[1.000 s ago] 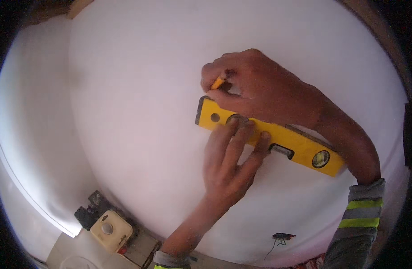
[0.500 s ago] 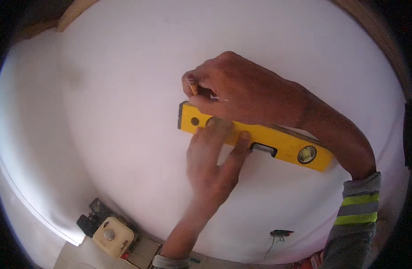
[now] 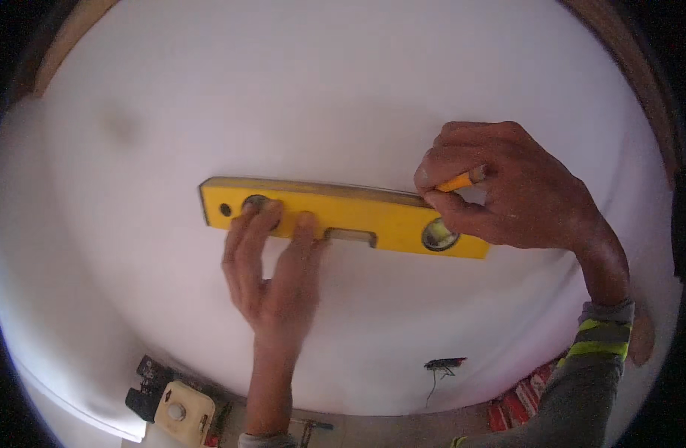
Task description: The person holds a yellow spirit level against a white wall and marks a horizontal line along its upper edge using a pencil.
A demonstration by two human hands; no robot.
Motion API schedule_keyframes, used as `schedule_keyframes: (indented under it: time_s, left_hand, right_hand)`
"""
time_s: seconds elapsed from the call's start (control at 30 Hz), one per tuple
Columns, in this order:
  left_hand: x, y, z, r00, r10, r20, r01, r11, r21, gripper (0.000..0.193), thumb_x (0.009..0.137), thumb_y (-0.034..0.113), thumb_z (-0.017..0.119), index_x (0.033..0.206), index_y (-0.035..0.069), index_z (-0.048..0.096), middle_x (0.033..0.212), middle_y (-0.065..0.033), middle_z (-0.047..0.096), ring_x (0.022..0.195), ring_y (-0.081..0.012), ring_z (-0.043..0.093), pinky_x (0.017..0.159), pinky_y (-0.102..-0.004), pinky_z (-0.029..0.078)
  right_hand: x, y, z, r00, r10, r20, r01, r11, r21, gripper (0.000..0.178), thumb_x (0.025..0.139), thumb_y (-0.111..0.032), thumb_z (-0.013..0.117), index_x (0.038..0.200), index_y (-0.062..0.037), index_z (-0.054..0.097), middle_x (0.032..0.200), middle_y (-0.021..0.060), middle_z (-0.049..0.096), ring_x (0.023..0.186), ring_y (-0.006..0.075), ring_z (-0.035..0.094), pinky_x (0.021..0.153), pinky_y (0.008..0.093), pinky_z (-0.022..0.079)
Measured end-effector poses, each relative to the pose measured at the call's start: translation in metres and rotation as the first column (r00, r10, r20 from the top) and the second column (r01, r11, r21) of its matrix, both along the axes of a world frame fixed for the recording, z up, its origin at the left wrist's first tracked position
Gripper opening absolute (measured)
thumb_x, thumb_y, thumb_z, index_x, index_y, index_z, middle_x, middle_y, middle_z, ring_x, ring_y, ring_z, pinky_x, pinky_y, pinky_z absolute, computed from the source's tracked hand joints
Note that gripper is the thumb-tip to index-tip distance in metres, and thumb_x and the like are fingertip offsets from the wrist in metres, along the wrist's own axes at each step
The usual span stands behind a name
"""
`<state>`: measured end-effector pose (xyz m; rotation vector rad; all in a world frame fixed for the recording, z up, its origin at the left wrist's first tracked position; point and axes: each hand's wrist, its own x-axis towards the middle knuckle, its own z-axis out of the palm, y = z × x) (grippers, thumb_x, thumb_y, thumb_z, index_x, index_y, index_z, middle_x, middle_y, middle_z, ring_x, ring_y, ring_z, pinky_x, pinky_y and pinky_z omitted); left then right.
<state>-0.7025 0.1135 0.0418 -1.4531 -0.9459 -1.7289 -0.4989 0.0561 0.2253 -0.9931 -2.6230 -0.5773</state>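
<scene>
A yellow spirit level (image 3: 403,224) lies across the white wall, its right end slightly lower in view. My left hand (image 3: 279,276) presses it to the wall, fingertips on its face near the left round vial. A short orange-yellow pencil (image 3: 462,179) is pinched in my right hand (image 3: 515,187), which sits at the level's upper edge, over its right part. The fingers hide the pencil's point. The right round vial shows just below my right hand.
Low on the wall is a hole with loose wires (image 3: 444,365). A cream box with a round knob (image 3: 180,413) and black parts beside it stand at the lower left. Red packages (image 3: 518,399) lie at the lower right, near my right sleeve.
My right hand has moved right along the level's upper edge, away from its left end. In view, the level and my left hand have shifted left, and the level looks less tilted.
</scene>
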Motion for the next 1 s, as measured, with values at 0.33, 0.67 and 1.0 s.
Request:
schedule_keyframes:
  time_s: [0.33, 0.67, 1.0]
  left_hand:
    - [0.004, 0.0, -0.003, 0.999, -0.027, -0.022, 0.027, 1.0, 0.002, 0.039, 0.075, -0.001, 0.077, 0.112, 0.013, 0.07, 0.129, -0.0093, 0.057, 0.126, -0.0309, 0.053, 0.105, -0.0442, 0.047]
    - [0.003, 0.001, -0.003, 1.0, 0.003, -0.003, -0.003, 1.0, 0.006, 0.037, 0.073, 0.006, 0.081, 0.109, 0.014, 0.071, 0.126, -0.0068, 0.058, 0.122, -0.0311, 0.054, 0.103, -0.0455, 0.047]
    - [0.003, 0.006, -0.007, 1.0, -0.009, -0.025, 0.01, 0.999, 0.038, 0.038, 0.073, 0.0, 0.079, 0.108, 0.012, 0.071, 0.125, -0.0078, 0.057, 0.12, -0.0316, 0.055, 0.1, -0.0439, 0.049]
  right_hand:
    - [0.023, 0.002, -0.003, 0.997, 0.08, -0.018, -0.08, 0.996, 0.043, 0.01, 0.077, 0.0, 0.068, 0.086, -0.001, 0.065, 0.081, 0.0105, 0.064, 0.077, 0.0232, 0.066, 0.074, 0.0335, 0.056]
    - [0.049, -0.002, -0.01, 0.982, 0.096, -0.162, -0.094, 0.995, 0.022, 0.01, 0.076, -0.003, 0.067, 0.085, -0.0027, 0.062, 0.077, 0.0106, 0.061, 0.073, 0.0254, 0.064, 0.071, 0.0371, 0.054]
    - [0.062, -0.002, -0.017, 0.991, 0.095, -0.094, -0.082, 0.988, 0.133, 0.012, 0.074, 0.002, 0.067, 0.084, -0.0025, 0.061, 0.079, 0.008, 0.062, 0.072, 0.0234, 0.064, 0.069, 0.0314, 0.056]
